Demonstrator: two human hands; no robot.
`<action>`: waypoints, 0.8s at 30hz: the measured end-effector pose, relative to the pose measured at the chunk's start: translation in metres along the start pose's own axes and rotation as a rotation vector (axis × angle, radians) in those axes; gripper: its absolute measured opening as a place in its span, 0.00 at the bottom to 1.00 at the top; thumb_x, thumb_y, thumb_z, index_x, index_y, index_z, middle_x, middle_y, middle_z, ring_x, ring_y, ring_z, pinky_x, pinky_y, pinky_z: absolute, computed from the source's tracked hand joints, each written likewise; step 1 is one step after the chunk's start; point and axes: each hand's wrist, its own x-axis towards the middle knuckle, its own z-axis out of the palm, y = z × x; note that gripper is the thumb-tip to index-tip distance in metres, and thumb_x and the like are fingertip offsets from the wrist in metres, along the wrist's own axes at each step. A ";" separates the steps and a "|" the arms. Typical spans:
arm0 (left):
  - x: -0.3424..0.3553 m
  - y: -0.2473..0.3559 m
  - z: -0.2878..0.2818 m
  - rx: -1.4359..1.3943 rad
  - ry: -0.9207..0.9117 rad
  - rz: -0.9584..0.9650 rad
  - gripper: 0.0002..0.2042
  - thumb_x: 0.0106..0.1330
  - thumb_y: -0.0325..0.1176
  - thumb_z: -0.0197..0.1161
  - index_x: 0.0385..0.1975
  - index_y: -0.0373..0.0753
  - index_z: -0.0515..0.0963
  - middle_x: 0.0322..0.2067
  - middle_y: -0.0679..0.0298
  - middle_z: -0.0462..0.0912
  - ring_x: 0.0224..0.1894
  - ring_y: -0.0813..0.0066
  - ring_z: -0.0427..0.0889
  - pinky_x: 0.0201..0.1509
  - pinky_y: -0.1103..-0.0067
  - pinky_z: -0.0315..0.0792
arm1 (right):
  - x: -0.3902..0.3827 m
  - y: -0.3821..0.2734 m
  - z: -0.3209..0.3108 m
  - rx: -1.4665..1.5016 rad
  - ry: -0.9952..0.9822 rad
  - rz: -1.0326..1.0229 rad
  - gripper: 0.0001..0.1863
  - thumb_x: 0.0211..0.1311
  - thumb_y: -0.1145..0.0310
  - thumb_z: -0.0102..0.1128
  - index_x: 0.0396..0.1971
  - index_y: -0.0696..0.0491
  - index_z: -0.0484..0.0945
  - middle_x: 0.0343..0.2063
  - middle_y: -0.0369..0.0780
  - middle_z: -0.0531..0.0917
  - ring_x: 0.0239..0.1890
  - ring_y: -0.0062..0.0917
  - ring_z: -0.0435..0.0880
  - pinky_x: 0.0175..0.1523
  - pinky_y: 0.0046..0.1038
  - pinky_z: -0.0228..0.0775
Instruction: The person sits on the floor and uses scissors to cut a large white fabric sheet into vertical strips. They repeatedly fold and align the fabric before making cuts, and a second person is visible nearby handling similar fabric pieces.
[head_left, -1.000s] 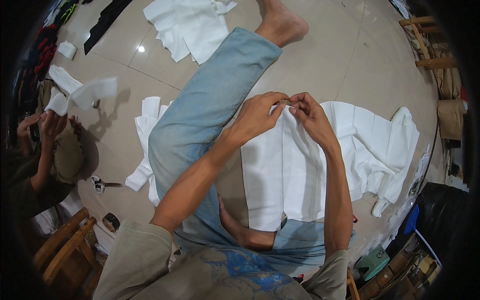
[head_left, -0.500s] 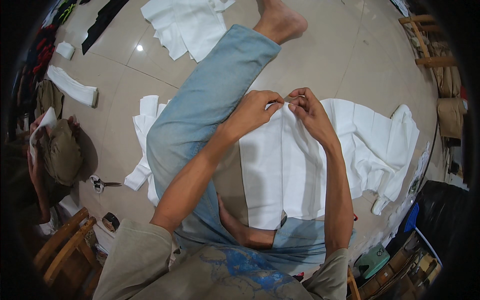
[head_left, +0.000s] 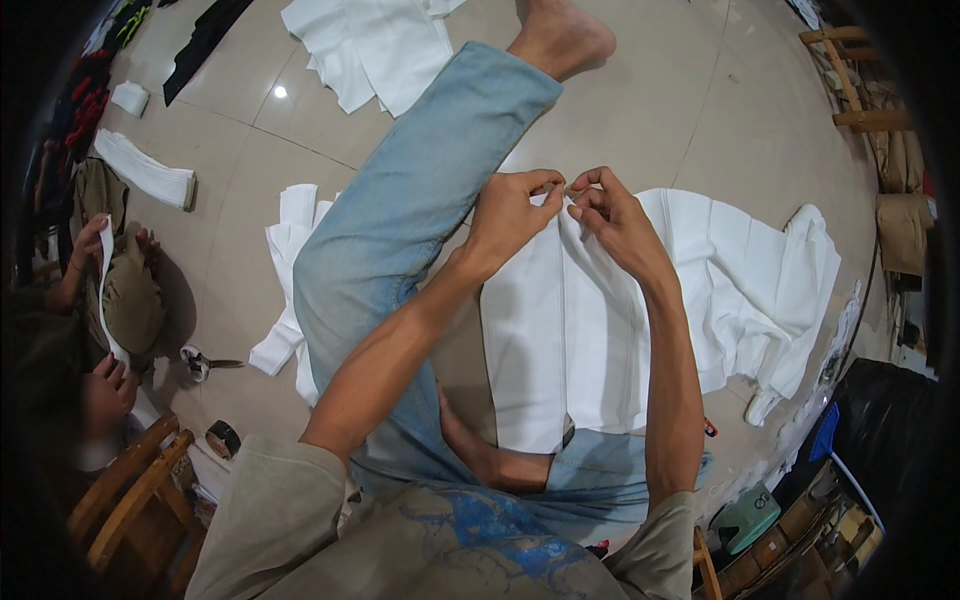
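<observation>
Where the folded leg of the jeans (head_left: 600, 462) lies nearest the wearer, the lower end of the white cloth (head_left: 525, 340) rests over it, probably so the panel stays spread within easy reach. At the cloth's upper edge, the left hand (head_left: 510, 215) and right hand (head_left: 612, 222) almost meet, each with a narrow grip, fingertips pinching the edge, which likely keeps it drawn up and steady. Whether anything small sits between the tips cannot be told. Right of the cloth spreads rumpled white fabric (head_left: 745, 270). Left of the cloth, past the outstretched leg, lie white strips (head_left: 284, 270) and scissors (head_left: 200, 364); farther left, a co-worker's hands (head_left: 90, 242) hold a white band (head_left: 103, 290). Beyond the cloth's upper edge, white pieces (head_left: 395, 55) lie on the floor. Compared with half a second ago, the wearer's hands sit slightly higher, and the co-worker's band, then curved, now runs nearly straight.
</observation>
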 end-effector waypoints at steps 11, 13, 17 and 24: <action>0.000 0.003 0.001 -0.090 0.017 -0.088 0.11 0.68 0.33 0.63 0.42 0.32 0.83 0.30 0.55 0.87 0.31 0.77 0.83 0.38 0.78 0.75 | -0.004 0.002 0.001 -0.005 -0.022 0.069 0.15 0.65 0.72 0.56 0.50 0.60 0.75 0.28 0.36 0.80 0.32 0.20 0.75 0.45 0.24 0.68; 0.000 0.000 0.000 -0.095 -0.012 -0.092 0.12 0.68 0.35 0.62 0.43 0.32 0.83 0.32 0.54 0.87 0.32 0.75 0.84 0.40 0.77 0.76 | -0.004 0.004 0.002 -0.021 0.025 0.034 0.15 0.67 0.69 0.56 0.50 0.60 0.77 0.28 0.37 0.80 0.32 0.20 0.75 0.44 0.24 0.68; 0.004 0.010 -0.008 -0.053 -0.133 -0.112 0.14 0.69 0.37 0.62 0.43 0.31 0.82 0.33 0.53 0.87 0.34 0.72 0.84 0.42 0.76 0.76 | -0.002 0.007 0.002 -0.029 0.078 0.094 0.15 0.68 0.65 0.56 0.44 0.61 0.80 0.26 0.36 0.79 0.31 0.19 0.74 0.42 0.24 0.68; 0.002 0.015 -0.016 -0.043 -0.233 -0.122 0.11 0.68 0.33 0.62 0.41 0.30 0.81 0.31 0.56 0.85 0.33 0.74 0.80 0.41 0.77 0.73 | 0.005 0.004 -0.001 -0.068 -0.011 0.089 0.13 0.68 0.65 0.57 0.35 0.61 0.80 0.25 0.36 0.80 0.29 0.18 0.72 0.38 0.23 0.66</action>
